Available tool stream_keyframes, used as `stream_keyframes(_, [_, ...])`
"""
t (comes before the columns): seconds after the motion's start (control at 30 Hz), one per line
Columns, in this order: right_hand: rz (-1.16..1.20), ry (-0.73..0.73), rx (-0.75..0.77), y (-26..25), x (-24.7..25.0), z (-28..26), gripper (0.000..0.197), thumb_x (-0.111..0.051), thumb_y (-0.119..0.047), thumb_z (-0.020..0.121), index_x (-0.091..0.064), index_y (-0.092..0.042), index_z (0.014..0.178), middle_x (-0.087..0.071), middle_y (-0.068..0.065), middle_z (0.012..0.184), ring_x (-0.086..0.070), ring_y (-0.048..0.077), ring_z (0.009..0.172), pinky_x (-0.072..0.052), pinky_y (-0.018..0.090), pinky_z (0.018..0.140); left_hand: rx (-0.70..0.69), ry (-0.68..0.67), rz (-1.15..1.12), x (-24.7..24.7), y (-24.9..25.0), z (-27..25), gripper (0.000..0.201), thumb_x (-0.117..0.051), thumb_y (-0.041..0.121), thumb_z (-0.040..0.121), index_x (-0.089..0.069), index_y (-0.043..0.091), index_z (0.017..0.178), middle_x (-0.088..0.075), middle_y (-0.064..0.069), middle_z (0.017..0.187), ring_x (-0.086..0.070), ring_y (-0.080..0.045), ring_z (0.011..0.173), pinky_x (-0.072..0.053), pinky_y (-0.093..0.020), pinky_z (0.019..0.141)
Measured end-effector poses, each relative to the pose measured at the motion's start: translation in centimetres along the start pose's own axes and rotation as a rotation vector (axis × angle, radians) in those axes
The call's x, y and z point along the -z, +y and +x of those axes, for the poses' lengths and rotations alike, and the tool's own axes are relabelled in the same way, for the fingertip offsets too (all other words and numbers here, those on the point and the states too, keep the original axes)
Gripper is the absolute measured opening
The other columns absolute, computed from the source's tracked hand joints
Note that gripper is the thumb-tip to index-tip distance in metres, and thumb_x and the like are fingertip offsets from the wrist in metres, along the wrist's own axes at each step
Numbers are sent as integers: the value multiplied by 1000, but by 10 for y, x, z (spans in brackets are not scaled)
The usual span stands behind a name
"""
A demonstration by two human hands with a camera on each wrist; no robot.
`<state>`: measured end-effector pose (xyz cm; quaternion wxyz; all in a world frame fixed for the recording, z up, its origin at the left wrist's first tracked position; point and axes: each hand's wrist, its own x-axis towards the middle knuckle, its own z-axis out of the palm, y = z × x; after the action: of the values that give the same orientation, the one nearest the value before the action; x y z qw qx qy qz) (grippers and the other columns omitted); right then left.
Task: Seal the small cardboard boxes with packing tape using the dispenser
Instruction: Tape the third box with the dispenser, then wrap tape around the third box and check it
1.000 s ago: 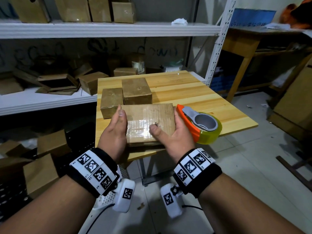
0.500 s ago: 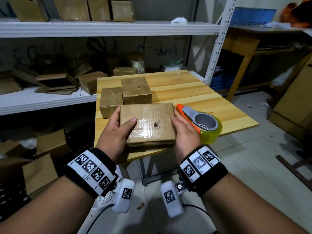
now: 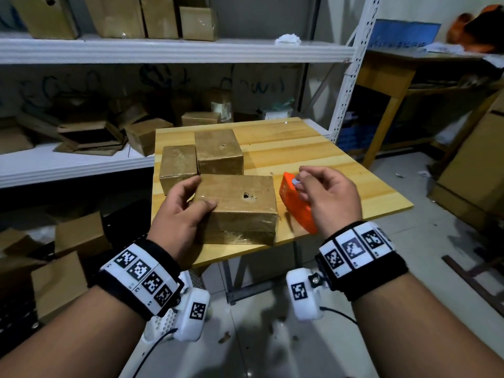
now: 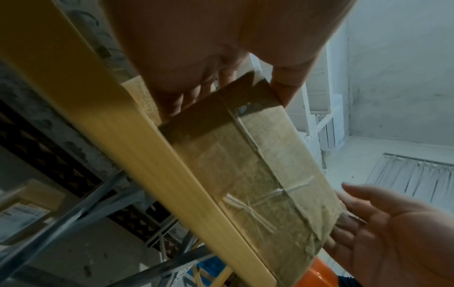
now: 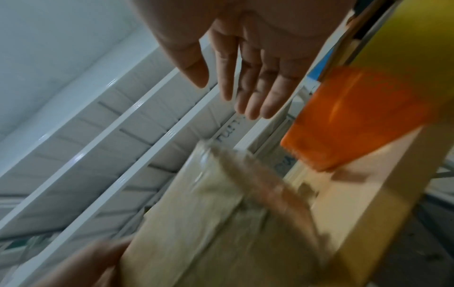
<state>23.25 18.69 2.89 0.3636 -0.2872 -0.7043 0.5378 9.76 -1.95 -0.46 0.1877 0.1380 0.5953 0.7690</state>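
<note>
A taped cardboard box with a small hole on top lies near the wooden table's front edge. My left hand grips its left end, thumb on top and fingers down the side. In the left wrist view the box shows crossed tape on its near face. The orange tape dispenser lies just right of the box. My right hand hovers over it with relaxed fingers and holds nothing. In the right wrist view its fingers are straight, beside the dispenser.
Two more small boxes stand behind the held one. White metal shelving with more cartons runs along the back and left. A wooden desk stands at the right, and loose cartons sit on the floor.
My right hand has let go of the box's right end and moved right, over the dispenser. The box now lies flat on the table, and my left hand still holds it.
</note>
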Motion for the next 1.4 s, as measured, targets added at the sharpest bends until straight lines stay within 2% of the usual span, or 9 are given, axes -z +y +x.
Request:
stream_keyframes(0.13, [-446, -24, 3, 11, 13, 16, 27, -71, -41, 97, -72, -27, 120, -72, -1, 119, -68, 17, 107, -57, 39, 99, -46, -18, 104, 0, 2, -2, 52, -81, 34, 73, -75, 40, 124, -63, 0, 137, -63, -30, 122, -58, -53, 99])
stream_keyframes(0.3, [-960, -181, 90, 16, 12, 14, 67, -64, -66, 92, -57, -23, 143, -68, 5, 130, -64, 29, 122, -52, 46, 106, -25, -10, 83, 1, -1, 0, 37, -75, 14, 92, -75, 31, 125, -65, -4, 131, -65, -28, 116, -59, -44, 90])
stream_keyframes(0.47, [-1234, -253, 120, 13, 10, 8, 60, -55, -63, 99, -43, -24, 143, -73, 3, 121, -70, 30, 111, -47, 46, 103, -79, 28, 194, 5, 2, -1, 35, -84, 18, 85, -79, 30, 118, -71, -4, 123, -68, -22, 111, -62, -47, 89])
stream_keyframes(0.67, [-1042, -109, 185, 1, 19, 12, 38, -47, -35, 107, -56, -21, 142, -75, 10, 119, -69, 34, 106, -49, 43, 91, -122, -17, 242, 8, 3, -1, 33, -78, 16, 91, -77, 28, 121, -70, 0, 120, -67, -13, 107, -59, -18, 70])
stream_keyframes(0.73, [-825, -27, 130, -9, 25, 14, 36, -48, -33, 105, -63, -24, 136, -74, 11, 115, -65, 33, 94, -46, 36, 79, -127, -18, 254, 8, 0, 2, 32, -78, 17, 91, -78, 30, 120, -71, 0, 123, -67, -16, 111, -60, -23, 75])
stream_keyframes(0.87, [-456, 54, 64, -29, 37, 16, 29, -59, -47, 101, -75, -24, 105, -69, -7, 89, -58, 7, 74, -38, 24, 58, -117, -4, 243, 8, 2, 4, 32, -82, 23, 88, -78, 35, 118, -69, 2, 131, -66, -22, 119, -62, -47, 92])
stream_keyframes(1.03, [-287, -106, 170, -47, 43, 9, 40, -72, -65, 85, -78, -25, 91, -75, -8, 85, -69, 7, 77, -46, 20, 60, -393, 91, 371, -1, 37, -4, 18, -70, 25, 97, -76, 24, 113, -77, 3, 108, -72, -5, 93, -56, -21, 75])
stream_keyframes(1.2, [-191, -240, 254, -53, 40, 0, 30, -78, -56, 77, -78, -28, 86, -77, -10, 79, -71, 1, 74, -50, 10, 58, -58, -87, 87, -28, 59, -14, 50, -65, 55, 91, -73, 12, 113, -77, -10, 103, -67, -20, 77, -52, -31, 57])
stream_keyframes(1.4, [-193, -338, 292, -57, 39, -8, 36, -76, -58, 69, -79, -29, 89, -76, -25, 88, -71, -6, 76, -49, 7, 60, 119, -326, -58, -45, 50, -21, 60, -68, 52, 86, -70, 0, 115, -70, -7, 80, -63, -19, 68, -51, -25, 46])
